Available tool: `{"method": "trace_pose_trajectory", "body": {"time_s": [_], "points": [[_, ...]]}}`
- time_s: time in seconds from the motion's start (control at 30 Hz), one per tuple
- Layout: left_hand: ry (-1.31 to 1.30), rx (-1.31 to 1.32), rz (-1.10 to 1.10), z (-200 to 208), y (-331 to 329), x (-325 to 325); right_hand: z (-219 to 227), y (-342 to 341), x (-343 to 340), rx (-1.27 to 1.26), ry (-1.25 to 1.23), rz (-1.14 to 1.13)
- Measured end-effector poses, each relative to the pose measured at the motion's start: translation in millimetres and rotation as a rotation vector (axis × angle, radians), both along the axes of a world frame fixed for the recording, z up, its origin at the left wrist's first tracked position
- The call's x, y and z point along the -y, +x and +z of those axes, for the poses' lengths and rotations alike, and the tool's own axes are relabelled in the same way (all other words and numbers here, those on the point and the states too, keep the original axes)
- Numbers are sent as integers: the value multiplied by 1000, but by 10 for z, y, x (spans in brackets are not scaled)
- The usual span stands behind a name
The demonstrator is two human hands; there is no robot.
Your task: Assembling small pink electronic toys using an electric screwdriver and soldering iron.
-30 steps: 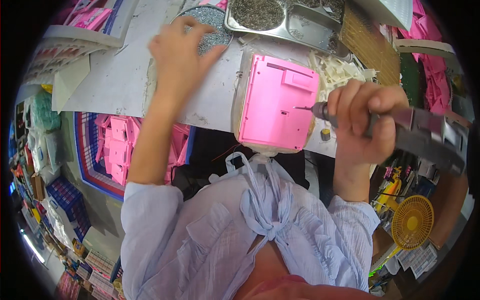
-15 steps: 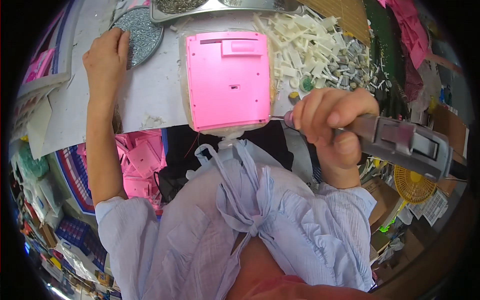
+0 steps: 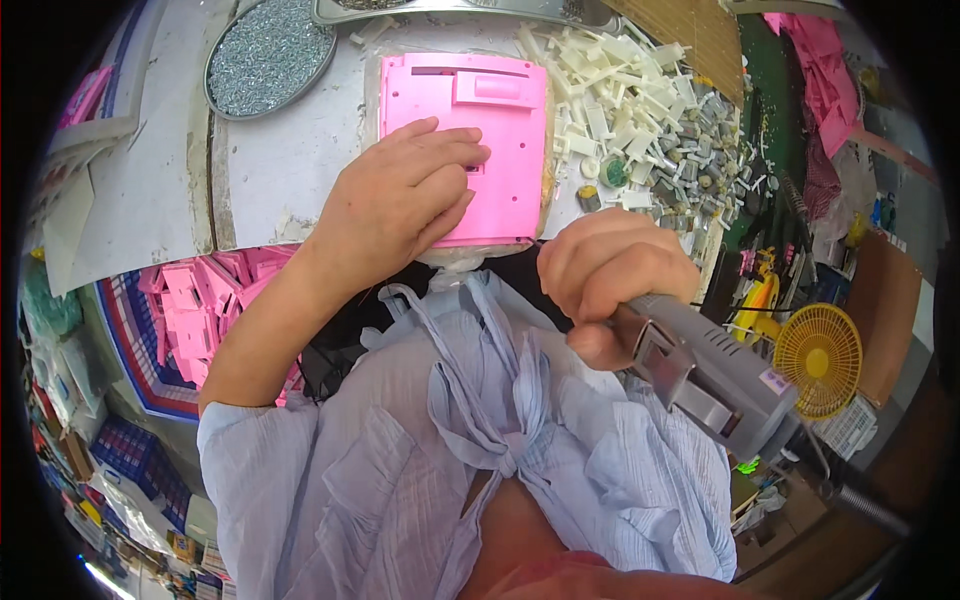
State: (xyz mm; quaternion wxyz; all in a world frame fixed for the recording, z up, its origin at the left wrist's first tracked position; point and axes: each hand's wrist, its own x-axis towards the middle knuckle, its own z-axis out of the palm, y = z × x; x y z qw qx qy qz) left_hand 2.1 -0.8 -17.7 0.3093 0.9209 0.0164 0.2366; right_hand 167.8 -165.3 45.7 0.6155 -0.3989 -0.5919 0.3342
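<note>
Pink plastic panel (image 3: 480,130) lies flat, left hand (image 3: 400,195) fingers spread on it, right hand (image 3: 610,275) apparently gripping grey screwdriver (image 3: 700,375).

Left hand (image 3: 400,195) flat, right hand (image 3: 610,270) fisted.

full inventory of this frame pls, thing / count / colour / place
pink panel: 1, pink, flat on the bench at centre, under the left hand
round dish of screws: 1, silvery grey, bench top left
metal tray: 1, steel, top edge, mostly cut off
pile of small parts: many, white and grey, right of the panel
pink parts in bin: many, pink, below the bench at left
fan: 1, yellow, lower right
electric screwdriver: 1, grey, in the right hand
left hand: flat on the panel
right hand: closed round the screwdriver's grip
</note>
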Motion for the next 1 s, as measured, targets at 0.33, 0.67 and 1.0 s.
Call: {"method": "trace_pose_trajectory", "body": {"time_s": [0.33, 0.67, 1.0], "points": [[-41, 15, 17, -43, -4, 11, -37, 110, -325, -17, 9, 46], [-101, -29, 6, -26, -8, 0, 13, 314, -513, -40, -70, -77], [-103, -55, 0, -13, -8, -7, 70, 710, -951, -281, 45, -63]]}}
